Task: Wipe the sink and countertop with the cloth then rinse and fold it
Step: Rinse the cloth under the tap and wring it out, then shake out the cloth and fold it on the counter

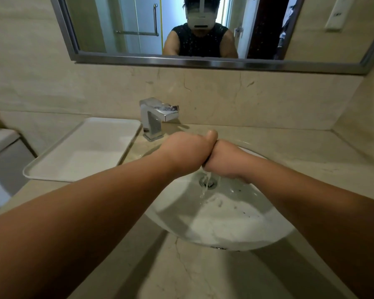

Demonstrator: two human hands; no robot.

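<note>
Head view | left hand (pixel 188 152), right hand (pixel 225 160) fisted, touching | water (pixel 206 182) dripping

A home bathroom. A white oval sink (pixel 220 223) is set into a beige marble desk (pixel 203 275), with a chrome faucet (pixel 153 119) behind it, a white tray (pixel 84 152) to the left, and a metal-framed mirror (pixel 203 29) reflecting a glass shower door (pixel 136 22).

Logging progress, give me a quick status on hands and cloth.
Left hand and right hand fisted together over sink. Cloth hidden inside, water dripping. Nothing in the way.
</note>
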